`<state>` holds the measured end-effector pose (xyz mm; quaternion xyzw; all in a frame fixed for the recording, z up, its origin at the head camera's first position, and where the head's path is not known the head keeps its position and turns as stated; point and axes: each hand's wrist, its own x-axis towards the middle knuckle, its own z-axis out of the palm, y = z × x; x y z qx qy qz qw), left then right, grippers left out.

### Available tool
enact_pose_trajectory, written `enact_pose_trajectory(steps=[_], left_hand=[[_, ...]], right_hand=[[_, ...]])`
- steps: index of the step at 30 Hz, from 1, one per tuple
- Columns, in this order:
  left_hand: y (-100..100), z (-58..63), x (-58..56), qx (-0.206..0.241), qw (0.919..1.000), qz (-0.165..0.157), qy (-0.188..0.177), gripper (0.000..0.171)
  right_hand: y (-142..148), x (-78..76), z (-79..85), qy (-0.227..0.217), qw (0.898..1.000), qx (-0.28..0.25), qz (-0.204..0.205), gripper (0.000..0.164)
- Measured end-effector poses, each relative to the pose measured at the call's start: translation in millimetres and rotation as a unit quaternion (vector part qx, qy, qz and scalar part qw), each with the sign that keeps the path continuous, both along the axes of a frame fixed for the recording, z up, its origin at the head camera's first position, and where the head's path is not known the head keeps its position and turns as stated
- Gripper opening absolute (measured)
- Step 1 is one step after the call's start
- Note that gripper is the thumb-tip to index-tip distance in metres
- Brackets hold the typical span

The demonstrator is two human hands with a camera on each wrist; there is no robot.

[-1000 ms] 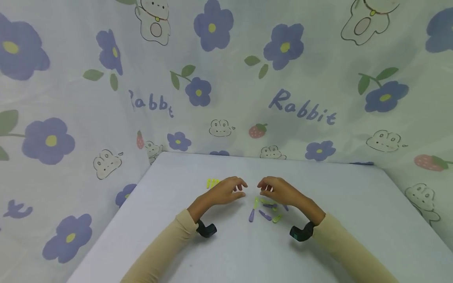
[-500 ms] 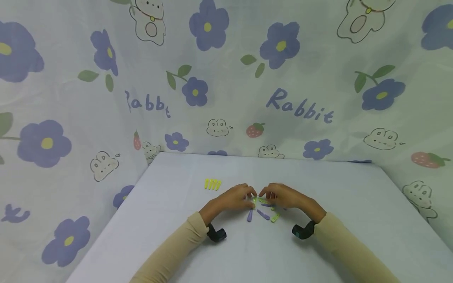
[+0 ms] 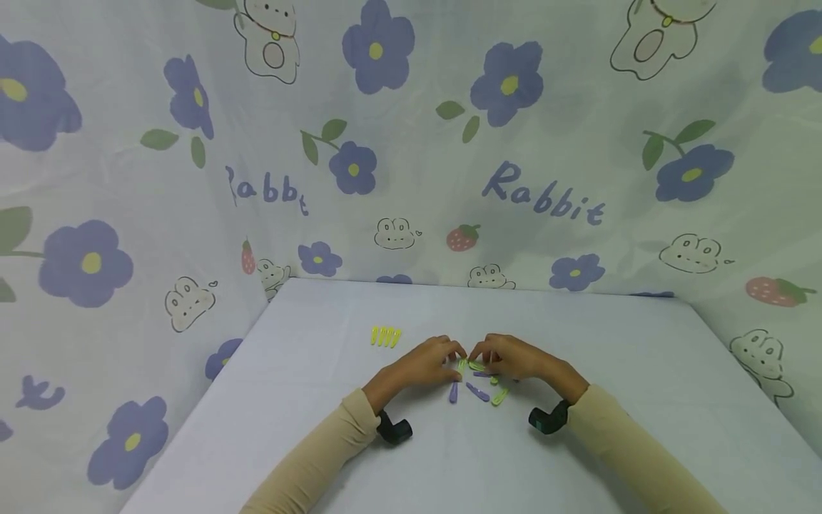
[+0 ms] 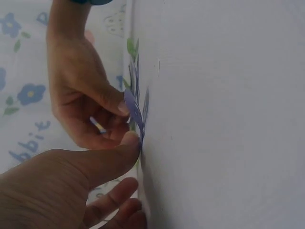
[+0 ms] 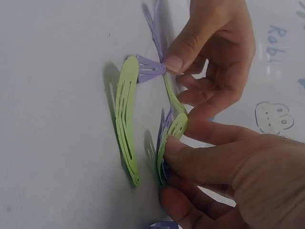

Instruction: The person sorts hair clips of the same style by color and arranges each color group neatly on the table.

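Observation:
My left hand (image 3: 420, 363) grips a slim green snap hair clip (image 5: 174, 98) lengthwise, thumb near one end and index finger at the other. Close beside it, my right hand (image 3: 514, 355) pinches another green hair clip (image 5: 178, 126) between thumb and index finger. Both clips are low over the white table, and the fingertips nearly meet. Around the hands lie a purple clip (image 3: 453, 392), a second purple clip (image 3: 478, 392) and a loose green clip (image 3: 500, 397). Another purple clip (image 3: 481, 374) is partly covered by the right hand.
Several yellow hair clips (image 3: 385, 336) lie in a neat row behind the left hand. The white table (image 3: 437, 464) reaches back to a hanging cloth (image 3: 424, 193) printed with flowers and rabbits, which also runs along the left and right sides.
Both hands have come down onto the clips, the left moving right, and each has taken hold of a green clip. The yellow row is now uncovered. Over the last half second they barely move.

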<state>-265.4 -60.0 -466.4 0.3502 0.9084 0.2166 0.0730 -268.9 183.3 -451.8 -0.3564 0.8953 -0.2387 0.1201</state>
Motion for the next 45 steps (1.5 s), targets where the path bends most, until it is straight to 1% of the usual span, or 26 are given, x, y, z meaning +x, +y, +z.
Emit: enact_pose_trajectory(steps=[6,10,17,21,24,28,34,36,40,42,45], left_hand=[[1.3,1.5,2.9,0.004,0.9999,0.012,-0.009,0.037],[3.0,3.4,4.8,0.006,0.9997,0.020,-0.015,0.038],[4.5,0.7,4.1,0.011,0.9996,0.020,-0.015,0.039],[4.4,1.4,5.2,0.022,0.9994,0.020,-0.017,0.038],[3.8,2.0,6.1,0.026,0.9992,0.021,-0.021,0.038],[2.9,2.4,6.6,0.026,0.9992,0.025,-0.020,0.038],[3.3,3.2,7.4,0.033,0.9987,0.025,-0.028,0.039],[3.6,2.5,7.7,0.037,0.9985,0.023,-0.033,0.040],[4.1,0.5,8.6,0.043,0.9982,0.017,-0.037,0.041],[4.2,-0.2,9.3,0.048,0.9980,0.016,-0.038,0.040],[4.2,-0.8,10.4,0.059,0.9973,0.013,-0.041,0.039]], right_hand=[[-1.6,-0.5,-1.9,-0.005,1.000,0.003,-0.010,0.027],[-2.9,-0.6,-0.4,-0.011,1.000,0.003,-0.013,0.022],[-4.4,-1.5,2.1,-0.027,0.999,-0.003,-0.017,0.014],[-4.7,-2.6,1.8,-0.036,0.999,-0.010,-0.020,0.009],[-4.6,-3.3,0.7,-0.035,0.999,-0.010,-0.016,0.004],[-4.5,-4.2,-0.1,-0.028,0.999,-0.016,-0.015,0.005],[-4.8,-3.4,1.9,-0.020,0.999,-0.030,-0.037,0.002],[-5.1,-2.3,2.8,-0.017,0.998,-0.038,-0.048,0.007],[-5.4,-0.4,3.1,-0.003,0.997,-0.056,-0.060,0.027],[-5.2,0.2,2.4,0.005,0.996,-0.065,-0.062,0.031],[-4.9,1.5,1.3,0.006,0.994,-0.082,-0.076,0.034]])
